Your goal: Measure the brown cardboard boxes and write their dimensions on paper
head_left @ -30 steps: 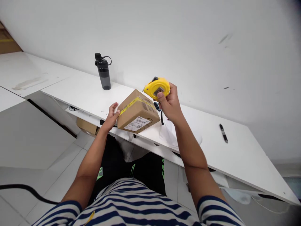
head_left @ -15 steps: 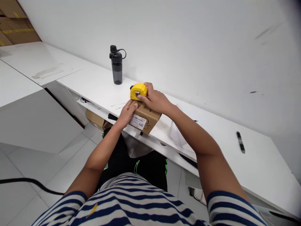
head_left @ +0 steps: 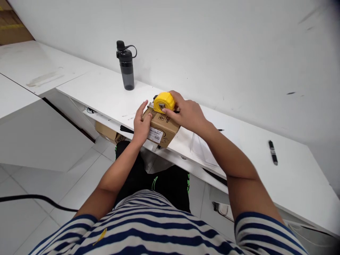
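Note:
A small cardboard box (head_left: 162, 128) with a white label lies at the front edge of the white desk (head_left: 111, 95). My left hand (head_left: 140, 123) rests against the box's left side, fingers pointing up along it. A yellow tape measure (head_left: 164, 102) sits on the box's far top edge, and my right hand (head_left: 186, 113) is closed around it. Whether any tape is pulled out is hidden by my hands.
A dark water bottle (head_left: 126, 67) stands near the wall at the back left. A black marker (head_left: 273, 152) lies on the desk to the right. A clear plastic sheet (head_left: 203, 150) lies right of the box. Another cardboard box (head_left: 106, 132) sits under the desk. A black cable (head_left: 32, 200) crosses the floor.
My right hand brought the tape measure down from the air onto the box's top. My left hand shifted from the box's left end to lie flat along its side.

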Available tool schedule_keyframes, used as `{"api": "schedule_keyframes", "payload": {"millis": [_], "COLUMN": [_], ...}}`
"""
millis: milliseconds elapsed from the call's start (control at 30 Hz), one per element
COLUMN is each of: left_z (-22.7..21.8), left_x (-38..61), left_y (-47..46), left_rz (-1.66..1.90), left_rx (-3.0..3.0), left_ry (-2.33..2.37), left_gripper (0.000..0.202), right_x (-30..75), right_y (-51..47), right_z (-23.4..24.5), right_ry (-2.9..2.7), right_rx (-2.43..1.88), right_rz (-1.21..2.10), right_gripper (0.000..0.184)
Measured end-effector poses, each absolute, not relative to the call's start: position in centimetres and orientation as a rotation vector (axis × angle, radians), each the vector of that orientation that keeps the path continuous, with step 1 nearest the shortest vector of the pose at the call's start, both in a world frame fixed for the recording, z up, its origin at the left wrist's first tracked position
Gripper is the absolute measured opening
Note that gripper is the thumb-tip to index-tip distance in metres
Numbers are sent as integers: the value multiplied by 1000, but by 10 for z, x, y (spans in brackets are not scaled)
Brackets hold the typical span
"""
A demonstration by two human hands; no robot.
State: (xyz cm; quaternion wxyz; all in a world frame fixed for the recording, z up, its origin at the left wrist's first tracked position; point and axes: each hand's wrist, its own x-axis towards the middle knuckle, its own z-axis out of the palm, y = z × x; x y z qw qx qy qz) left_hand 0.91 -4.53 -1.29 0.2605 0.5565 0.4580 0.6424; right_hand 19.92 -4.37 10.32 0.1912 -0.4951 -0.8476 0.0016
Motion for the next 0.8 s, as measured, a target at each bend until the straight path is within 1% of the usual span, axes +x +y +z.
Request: {"api": "schedule_keyframes", "payload": {"millis": [100, 167, 433, 600, 800], "left_z": [-9, -6, 2, 5, 5], "left_x": [3, 0, -7, -12, -10], "left_y": [-44, -43, -43, -40, -39], "left_rz": [1687, 1657, 1577, 1497, 1489], "left_rx": [1629, 1687, 1825, 1889, 1864], "left_ry": [1288, 1283, 1343, 1278, 1190], "left_gripper": [40, 39, 40, 43, 47], "right_x": [224, 241, 284, 300, 306], "right_y": [-58, -68, -104, -116, -123], "right_z": [98, 94, 82, 75, 69], "right_ry": [-2326, -2279, -2111, -2044, -2012], "right_rx": [-1421, -1432, -1482, -1498, -1488], "right_rz": [5, 13, 34, 85, 97], "right_gripper": [67, 68, 70, 71, 72]}}
